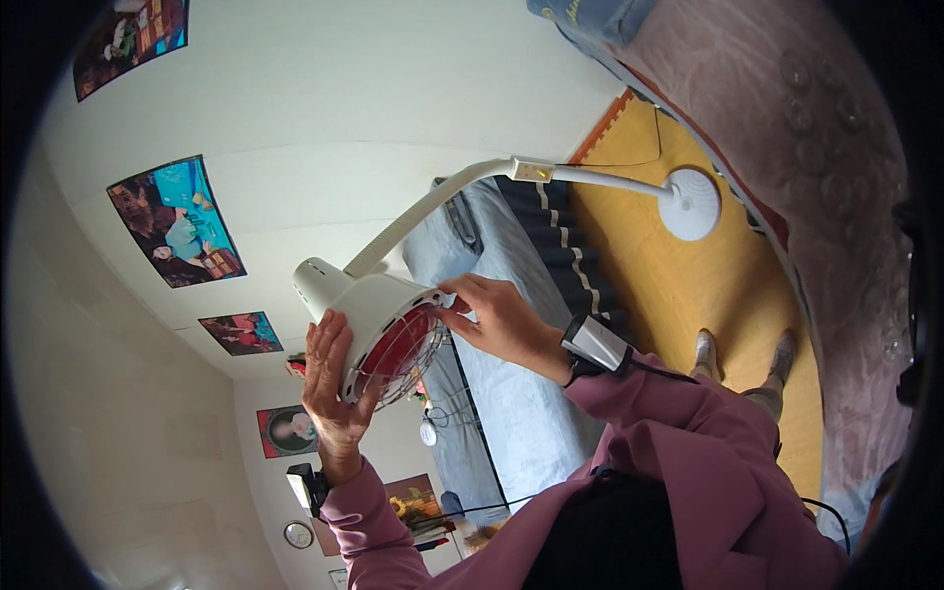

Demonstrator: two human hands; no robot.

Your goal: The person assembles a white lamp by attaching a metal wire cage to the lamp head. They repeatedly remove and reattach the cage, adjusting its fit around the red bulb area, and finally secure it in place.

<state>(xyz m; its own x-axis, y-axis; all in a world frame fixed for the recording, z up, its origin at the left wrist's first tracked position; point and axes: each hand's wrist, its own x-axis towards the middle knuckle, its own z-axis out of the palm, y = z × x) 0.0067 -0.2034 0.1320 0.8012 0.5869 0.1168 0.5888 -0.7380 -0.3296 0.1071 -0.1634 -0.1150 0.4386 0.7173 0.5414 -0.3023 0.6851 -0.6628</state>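
Before me is the white head of an infrared heat lamp [343,293], with a red face behind a wire grille [411,356]. My left hand [334,379] is closed on the edge of the lamp head, with its fingers along the outer shell and its thumb by the grille. At the opposite edge, my right hand [500,317] pinches the rim where the grille meets the shell; its fingertips are partly hidden. A curved, ribbed neck [423,211] joins the head to a small control box [532,170] on the pole.
The lamp's round white base [689,205] rests on the yellow floor [629,221]. Behind the lamp is a bed with a light blue cover [531,393]. Another bed with a pinkish cover [728,59] bears several clear round cups [836,192]. Pictures [177,221] hang on the white wall.
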